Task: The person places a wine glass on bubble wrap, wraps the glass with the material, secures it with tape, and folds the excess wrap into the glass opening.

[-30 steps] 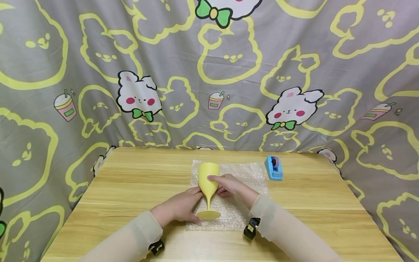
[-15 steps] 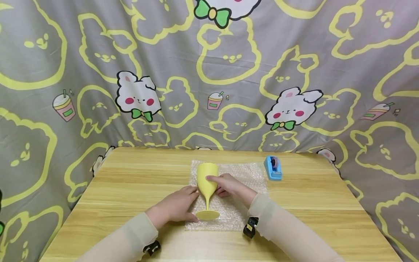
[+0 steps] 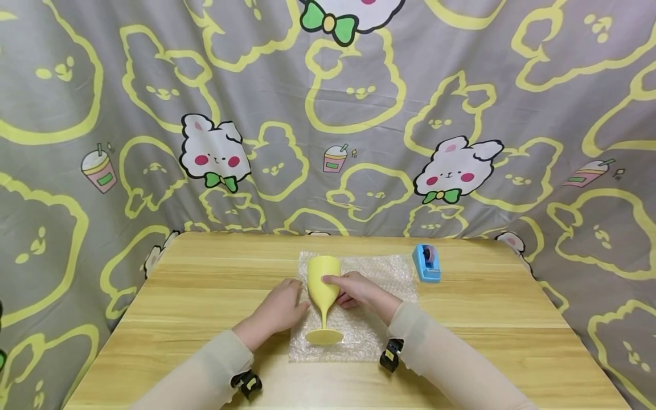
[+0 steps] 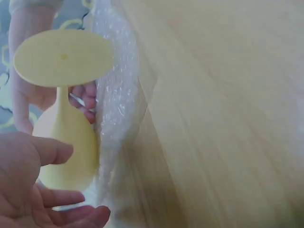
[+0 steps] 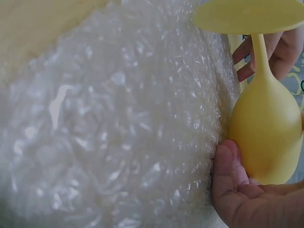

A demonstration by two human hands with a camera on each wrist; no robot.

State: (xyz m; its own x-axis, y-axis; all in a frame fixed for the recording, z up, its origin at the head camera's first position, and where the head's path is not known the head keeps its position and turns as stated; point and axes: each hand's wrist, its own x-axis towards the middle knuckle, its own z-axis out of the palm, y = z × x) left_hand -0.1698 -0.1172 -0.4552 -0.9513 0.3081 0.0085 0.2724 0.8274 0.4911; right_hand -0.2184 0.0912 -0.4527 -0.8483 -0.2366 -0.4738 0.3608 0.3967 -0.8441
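A yellow goblet [image 3: 324,285] lies on its side over a sheet of bubble wrap [image 3: 374,285], its round foot toward me. My right hand [image 3: 364,289] holds the goblet's bowl, thumb on top and the other fingers at its right side, as the right wrist view shows near the bubble wrap [image 5: 114,118]. My left hand [image 3: 279,307] is at the sheet's left edge, to the left of the goblet. Its thumb stands apart from loosely bent fingers [image 4: 71,216] in the left wrist view, with nothing plainly gripped. Whether its fingertips touch the sheet is unclear.
A blue tape dispenser [image 3: 427,263] with a roll of tape stands to the right of the sheet's far corner. All of this is on a wooden table [image 3: 215,279]. A patterned grey curtain [image 3: 287,114] hangs behind and at both sides.
My left hand has drawn away from the goblet's foot and moved slightly farther up the sheet's left edge. My right hand and the goblet stay in place.
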